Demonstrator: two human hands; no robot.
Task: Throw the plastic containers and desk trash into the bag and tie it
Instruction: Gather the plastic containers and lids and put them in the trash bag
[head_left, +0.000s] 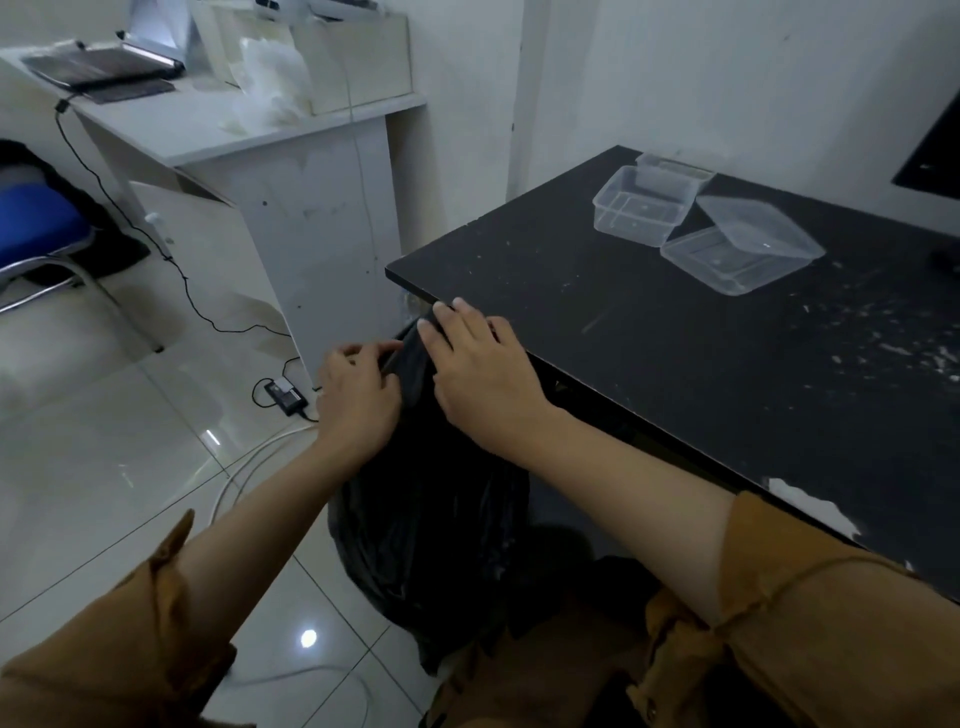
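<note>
A black plastic bag (431, 519) hangs beside the front left corner of the black desk (675, 364), its top bunched between my hands. My left hand (358, 400) pinches the bag's rim from the left. My right hand (478, 374) grips the rim from the right, fingers lying over it by the desk edge. Two clear plastic containers stand at the desk's far side: one open (641, 210), the other (727, 260) with a loose lid (758, 223) tilted on it. A third clear piece (675, 169) lies behind them. White crumbs (893, 348) are scattered on the desk's right part.
A white desk (218, 135) at the back left carries a laptop (104, 62) and a crumpled white bag (270, 78). A blue chair (36, 228) stands at the left. A black cable and power adapter (285, 397) lie on the tiled floor. A dark monitor corner (935, 150) shows at the right.
</note>
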